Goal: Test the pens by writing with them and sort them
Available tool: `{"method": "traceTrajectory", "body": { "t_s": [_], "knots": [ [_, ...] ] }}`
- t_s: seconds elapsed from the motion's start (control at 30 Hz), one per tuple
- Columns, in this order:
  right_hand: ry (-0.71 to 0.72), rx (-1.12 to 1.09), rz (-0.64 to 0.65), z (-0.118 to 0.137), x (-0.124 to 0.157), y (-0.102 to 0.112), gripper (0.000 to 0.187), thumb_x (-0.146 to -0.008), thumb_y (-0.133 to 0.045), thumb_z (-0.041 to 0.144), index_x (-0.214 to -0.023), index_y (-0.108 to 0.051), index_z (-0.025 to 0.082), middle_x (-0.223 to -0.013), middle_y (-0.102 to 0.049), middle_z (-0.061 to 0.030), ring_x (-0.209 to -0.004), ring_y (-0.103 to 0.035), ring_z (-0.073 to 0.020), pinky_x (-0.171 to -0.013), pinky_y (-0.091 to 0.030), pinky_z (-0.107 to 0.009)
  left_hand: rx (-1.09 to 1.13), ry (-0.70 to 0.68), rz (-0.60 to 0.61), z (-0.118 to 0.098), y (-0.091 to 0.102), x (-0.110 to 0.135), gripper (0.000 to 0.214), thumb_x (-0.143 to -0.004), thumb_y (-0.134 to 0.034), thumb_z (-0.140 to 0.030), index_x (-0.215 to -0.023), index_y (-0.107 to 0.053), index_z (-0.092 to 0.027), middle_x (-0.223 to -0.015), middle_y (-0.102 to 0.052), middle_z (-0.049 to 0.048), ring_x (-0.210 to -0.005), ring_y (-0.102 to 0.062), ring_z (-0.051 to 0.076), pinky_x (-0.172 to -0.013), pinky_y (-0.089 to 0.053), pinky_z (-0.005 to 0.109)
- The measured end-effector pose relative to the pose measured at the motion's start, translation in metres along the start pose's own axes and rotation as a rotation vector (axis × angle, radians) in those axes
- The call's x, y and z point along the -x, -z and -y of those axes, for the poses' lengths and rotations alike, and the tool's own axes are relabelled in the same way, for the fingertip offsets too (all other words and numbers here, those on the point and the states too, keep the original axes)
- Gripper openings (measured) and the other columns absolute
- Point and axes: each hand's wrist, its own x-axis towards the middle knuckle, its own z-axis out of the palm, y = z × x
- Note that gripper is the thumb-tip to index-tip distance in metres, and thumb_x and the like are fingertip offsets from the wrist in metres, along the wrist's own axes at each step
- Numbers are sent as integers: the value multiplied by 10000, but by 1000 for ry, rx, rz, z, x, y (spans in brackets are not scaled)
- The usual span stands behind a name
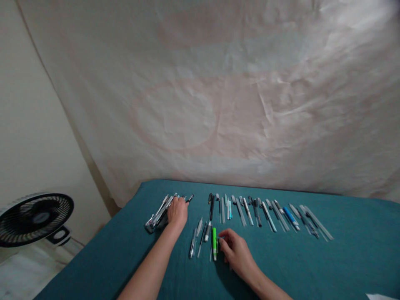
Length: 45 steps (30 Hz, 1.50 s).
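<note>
My left hand point(177, 212) reaches over a pile of pens point(158, 214) at the table's left side. Its fingertips are hidden behind the hand, and a dark pen tip point(190, 198) shows just past them. My right hand point(236, 252) is near the front middle, its thumb and fingers drawn together around something small and dark that I cannot make out. Close to its fingertips lies a bright green highlighter point(214, 243). Left of that is a short row of pens, among them a clear pen point(192, 243) and a white-ended pen point(208, 232).
A long row of separated pens runs across the back of the teal-covered table point(343, 258), including a blue pen point(291, 218) and a black pen point(212, 207). A black fan point(40, 217) stands left of the table. Behind hangs a pale sheet point(187, 116).
</note>
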Motion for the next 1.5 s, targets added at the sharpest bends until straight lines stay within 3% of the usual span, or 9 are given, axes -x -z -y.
{"method": "traceTrajectory", "body": {
  "t_s": [0.17, 0.3, 0.53, 0.63, 0.7, 0.87, 1.07, 1.27, 1.5],
  "knots": [
    [-88, -242, -57, 9, 0, 6, 359, -779, -443, 491, -828, -532, 147, -594, -506, 23, -373, -439, -77, -290, -303, -165, 288, -182, 83, -32, 24, 54, 229, -852, -400, -321, -869, -561, -160, -876, -564, 52, -841, -552, 160, -760, -420, 275],
    [-42, -417, -181, 21, 2, 15, 379, -777, -459, 509, -822, -551, 144, -490, -423, 57, -362, -357, -60, -333, -295, -167, 518, -254, 196, -59, 24, 104, 253, -856, -371, -366, -837, -545, -183, -826, -580, 25, -761, -567, 129, -650, -424, 211],
    [-44, -463, -190, 23, 2, 23, 387, -732, -534, 498, -767, -604, 119, -432, -347, 74, -376, -313, -55, -361, -258, -171, 1296, 157, 636, -88, 5, 138, 268, -758, -544, -395, -821, -519, -136, -668, -545, 0, -570, -516, 103, -524, -365, 211],
    [-89, -483, -149, 20, 3, 22, 373, -740, -527, 491, -731, -598, 124, -428, -323, 83, -357, -308, -45, -346, -251, -159, 1615, 346, 678, -100, -8, 148, 300, -739, -568, -399, -862, -504, -133, -750, -530, 8, -575, -495, 79, -493, -354, 190],
    [-113, -482, -101, 18, 3, 21, 373, -742, -520, 496, -723, -588, 130, -417, -337, 87, -323, -310, -40, -322, -237, -156, 1727, 431, 637, -104, -18, 154, 307, -726, -580, -411, -840, -497, -138, -710, -502, -12, -510, -439, 49, -428, -281, 160],
    [-119, -485, -12, 15, 0, 20, 370, -735, -511, 509, -703, -552, 143, -420, -378, 89, -292, -338, -44, -303, -267, -160, 1758, 492, 608, -102, -29, 159, 385, -671, -608, -498, -773, -483, -148, -644, -458, -39, -406, -302, 3, -375, -102, 159],
    [-107, -423, 2, 12, -3, 20, 353, -706, -555, 494, -649, -515, 147, -431, -410, 79, -349, -376, -52, -361, -288, -165, 1763, 536, 647, -100, -21, 158, 438, -660, -574, -573, -763, -432, -171, -587, -409, -75, -370, -205, -9, -371, -75, 164],
    [-60, -380, 0, 11, -3, 21, 344, -701, -563, 473, -601, -486, 153, -417, -410, 70, -392, -351, -56, -408, -281, -180, 1667, 570, 769, -100, -15, 155, 467, -644, -533, -633, -822, -384, -228, -452, -204, -138, -338, -77, 12, -362, -13, 175],
    [-44, -396, -21, 8, -4, 19, 332, -707, -564, 453, -591, -469, 157, -430, -407, 72, -404, -345, -58, -420, -282, -183, 1626, 571, 803, -98, -13, 152, 444, -672, -502, -625, -858, -374, -242, -445, -197, -144, -337, -61, 18, -354, -3, 172]
  ]
}}
